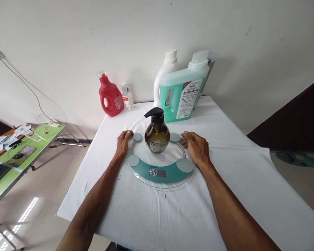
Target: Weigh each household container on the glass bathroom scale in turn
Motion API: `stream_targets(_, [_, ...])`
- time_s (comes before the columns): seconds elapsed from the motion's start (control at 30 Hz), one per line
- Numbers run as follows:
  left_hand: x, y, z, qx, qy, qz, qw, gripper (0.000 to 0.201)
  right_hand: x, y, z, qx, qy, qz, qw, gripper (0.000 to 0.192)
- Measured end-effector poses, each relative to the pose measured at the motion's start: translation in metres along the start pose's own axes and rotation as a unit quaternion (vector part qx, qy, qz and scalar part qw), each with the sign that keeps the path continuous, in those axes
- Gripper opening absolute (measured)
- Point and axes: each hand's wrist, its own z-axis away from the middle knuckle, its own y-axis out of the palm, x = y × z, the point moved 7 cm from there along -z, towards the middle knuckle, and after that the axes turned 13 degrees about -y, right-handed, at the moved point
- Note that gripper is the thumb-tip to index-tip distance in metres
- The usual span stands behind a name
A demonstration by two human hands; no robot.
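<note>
**Pump bottle [157, 137] stands on glass scale [172, 175]**

Head view: the left hand [124, 141] curls at the scale's left rim, the right hand [197, 145] at its right; both apparently pinch the edge, the contact partly hidden. Behind the scale stands a green jug [182, 99].

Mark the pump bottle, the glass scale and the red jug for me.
Pump bottle [157, 136]: head view, middle of its dark rounded body.
Glass scale [173, 174]: head view, teal band just right of the display.
Red jug [113, 94]: head view, on its body, right of the handle opening.
</note>
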Motion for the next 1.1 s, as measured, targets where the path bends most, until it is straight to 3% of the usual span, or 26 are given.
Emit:
stream_targets(0.37, [-0.002, 0.001, 0.002, -0.005, -0.010, 0.030, 0.999, 0.070, 0.003, 0.000, 0.000, 0.001, 0.005, 0.000, 1.000, 0.062])
stream_targets(0.53, [-0.043, -0.007, 0.020, -0.038, 0.064, -0.004, 0.997, 0.071, 0.004, 0.001, 0.000, 0.005, 0.008, -0.015, 1.000, 0.063])
stream_targets(0.63, [-0.076, 0.011, 0.042, 0.036, 0.124, -0.006, 0.992, 0.083, 0.005, 0.001, 0.001, 0.003, 0.009, -0.022, 1.000, 0.062])
stream_targets(0.7, [-0.091, 0.031, 0.056, 0.099, 0.136, -0.004, 0.986, 0.095, 0.005, 0.001, 0.001, 0.001, 0.011, -0.023, 1.000, 0.062])
stream_targets(0.77, [-0.099, 0.049, 0.065, 0.126, 0.131, -0.008, 0.983, 0.099, 0.004, 0.002, 0.001, 0.002, 0.011, -0.023, 1.000, 0.063])
stream_targets(0.93, [-0.100, 0.071, 0.063, 0.104, 0.090, -0.046, 0.989, 0.075, 0.004, 0.002, 0.001, 0.003, 0.001, -0.023, 1.000, 0.060])
stream_targets(1.1, [-0.095, 0.072, 0.058, 0.066, 0.073, -0.115, 0.989, 0.058, 0.008, 0.004, 0.000, 0.024, -0.017, -0.023, 0.999, 0.054])
